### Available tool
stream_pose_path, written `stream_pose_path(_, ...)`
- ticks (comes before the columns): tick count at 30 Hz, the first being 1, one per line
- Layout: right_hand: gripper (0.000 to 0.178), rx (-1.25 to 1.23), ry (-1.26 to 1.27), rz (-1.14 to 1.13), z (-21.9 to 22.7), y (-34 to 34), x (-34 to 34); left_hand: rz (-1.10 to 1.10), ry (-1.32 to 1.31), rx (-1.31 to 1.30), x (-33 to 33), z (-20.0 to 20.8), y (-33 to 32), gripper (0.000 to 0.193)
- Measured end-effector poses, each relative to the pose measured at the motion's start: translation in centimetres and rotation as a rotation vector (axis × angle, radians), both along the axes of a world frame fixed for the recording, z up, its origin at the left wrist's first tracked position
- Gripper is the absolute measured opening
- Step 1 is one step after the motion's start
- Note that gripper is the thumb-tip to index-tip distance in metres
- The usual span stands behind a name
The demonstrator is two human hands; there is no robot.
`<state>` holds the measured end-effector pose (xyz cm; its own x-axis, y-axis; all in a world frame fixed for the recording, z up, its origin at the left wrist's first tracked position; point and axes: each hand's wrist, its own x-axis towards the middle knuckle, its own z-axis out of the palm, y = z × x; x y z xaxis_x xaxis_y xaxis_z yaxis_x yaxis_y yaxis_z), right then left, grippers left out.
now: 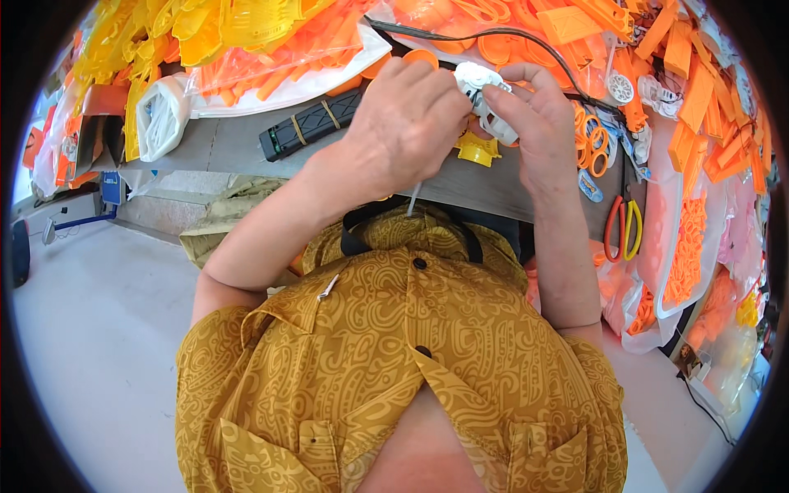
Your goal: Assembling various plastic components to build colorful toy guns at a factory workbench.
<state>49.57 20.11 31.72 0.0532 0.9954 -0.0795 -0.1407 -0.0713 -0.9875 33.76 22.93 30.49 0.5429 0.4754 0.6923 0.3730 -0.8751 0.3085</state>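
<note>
Both my hands meet over the grey bench, around a small white plastic part (479, 76) with a hollow, ribbed body. My right hand (538, 115) grips it from the right, between thumb and fingers. My left hand (411, 115) is closed against the part's left side, with its fingertips pressed in close; whether they hold another small piece is hidden. Just below the white part lies a yellow plastic piece (478, 151) on the bench. To the left of my left hand, a dark rectangular device with a rubber band round it (308, 127) rests on the bench.
Orange plastic parts (279, 57) and yellow parts (238, 29) are heaped along the back. On the right are orange-handled scissors (593, 148), cutters with red and yellow handles (625, 218), and a tray of small orange pieces (686, 246). A black cable (493, 33) crosses the back.
</note>
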Motion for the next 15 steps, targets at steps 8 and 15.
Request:
stream_pose_path(8,0.031,-0.031,0.020,-0.031,-0.03,-0.08,-0.20,0.002,-0.038,0.113,0.30,-0.80,-0.28,0.011)
stream_pose_path(15,0.031,-0.020,0.147,-0.021,-0.15,-0.18,-0.22,0.034,-0.075,0.097,0.15,-1.00,-0.25,0.010)
